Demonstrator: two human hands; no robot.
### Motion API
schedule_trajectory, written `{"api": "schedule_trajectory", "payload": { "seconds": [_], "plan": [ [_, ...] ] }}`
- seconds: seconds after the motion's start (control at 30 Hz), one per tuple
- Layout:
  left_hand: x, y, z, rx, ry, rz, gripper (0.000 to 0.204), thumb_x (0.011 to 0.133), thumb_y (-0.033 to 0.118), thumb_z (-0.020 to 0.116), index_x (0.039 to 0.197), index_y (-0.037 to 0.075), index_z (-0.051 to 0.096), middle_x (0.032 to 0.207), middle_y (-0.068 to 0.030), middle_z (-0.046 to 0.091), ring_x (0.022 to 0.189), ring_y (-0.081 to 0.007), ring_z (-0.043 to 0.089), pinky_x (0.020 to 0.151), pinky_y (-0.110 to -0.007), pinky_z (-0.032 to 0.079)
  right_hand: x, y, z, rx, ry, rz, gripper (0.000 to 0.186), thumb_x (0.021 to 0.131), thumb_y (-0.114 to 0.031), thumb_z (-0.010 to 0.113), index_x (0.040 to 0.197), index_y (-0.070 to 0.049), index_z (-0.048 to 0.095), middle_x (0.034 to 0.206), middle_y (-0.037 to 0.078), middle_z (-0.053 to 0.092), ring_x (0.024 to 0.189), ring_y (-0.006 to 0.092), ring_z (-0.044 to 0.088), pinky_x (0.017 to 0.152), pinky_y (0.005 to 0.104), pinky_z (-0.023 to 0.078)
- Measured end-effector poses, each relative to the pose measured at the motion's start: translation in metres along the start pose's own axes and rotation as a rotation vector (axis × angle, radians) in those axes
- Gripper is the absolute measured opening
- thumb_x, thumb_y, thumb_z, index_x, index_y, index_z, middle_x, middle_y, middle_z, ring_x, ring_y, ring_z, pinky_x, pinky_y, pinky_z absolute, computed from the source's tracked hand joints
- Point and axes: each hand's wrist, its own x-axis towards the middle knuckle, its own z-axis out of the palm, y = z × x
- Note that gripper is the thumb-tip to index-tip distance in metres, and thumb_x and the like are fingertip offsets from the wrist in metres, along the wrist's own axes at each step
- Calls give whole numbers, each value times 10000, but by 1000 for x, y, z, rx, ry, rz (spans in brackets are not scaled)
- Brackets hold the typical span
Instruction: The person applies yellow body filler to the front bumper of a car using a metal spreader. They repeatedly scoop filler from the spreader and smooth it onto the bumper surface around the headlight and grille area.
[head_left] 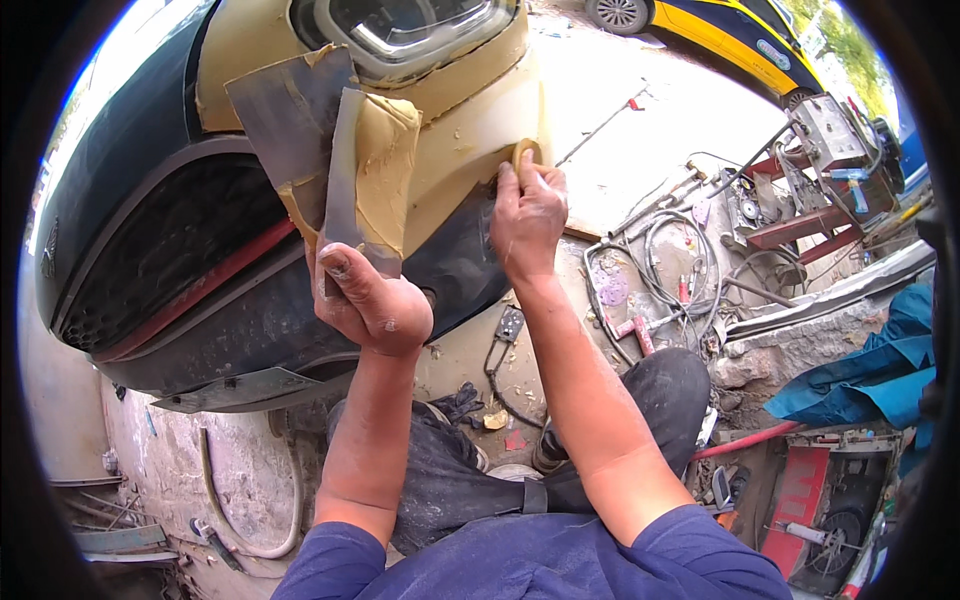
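Note:
My left hand (372, 305) grips grey flat putty plates (292, 125) by their lower end, thumb on the near side. A thick layer of tan putty (380, 165) coats the right-hand plate. Fingers pinched, my right hand (530, 215) holds a small putty-coloured spreader (524, 153) at the corner of the car bumper (460, 165). Whether the spreader touches the surface, I cannot tell. Tan filler covers the bumper below the headlight (410, 35), while its lower part is dark. The plates hide part of the bumper and grille (190, 230).
Coiled hoses and cables (655, 270) lie on the floor to the right, beside a metal machine frame (810, 200). Blue cloth (860, 360) and a red-black tool case (820, 510) are at lower right. A curved hose (290, 520) lies at lower left. A yellow-and-black car (720, 40) stands behind.

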Motion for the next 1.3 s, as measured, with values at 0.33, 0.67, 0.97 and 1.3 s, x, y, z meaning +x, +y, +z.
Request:
{"api": "schedule_trajectory", "payload": {
  "seconds": [0.33,0.67,0.97,1.3],
  "plan": [
    [-1,11,21,-246,-61,46,491,1191,292,469,971,-101,664,953,-196,663,865,-275,585,832,-363,503,13,22,-35,326,-5,360,321,1116,-206,643,1270,48,766,1124,144,752,992,190,686,919,338,548],
    [-2,7,9,-250,-158,-57,502,1194,358,481,935,-48,621,896,-80,598,857,-162,500,779,-308,463,-5,-11,-41,270,-302,-192,267,1073,-110,654,1302,-24,760,1109,161,749,999,288,730,903,380,576],
    [3,14,3,-307,-378,-57,506,1192,300,486,1329,-138,698,1090,-121,748,983,-161,645,876,-287,493,4,-23,-128,505,-280,160,255,1105,-144,678,1278,26,756,1119,81,716,953,138,690,874,294,589],
    [-4,16,0,-140,-600,8,453,1161,302,564,1241,-103,750,1145,-283,756,1086,-401,722,1031,-432,522,11,-64,-123,443,-264,-133,223,1062,-57,699,1265,13,760,1066,118,747,910,203,735,816,326,592]
  ]
}}
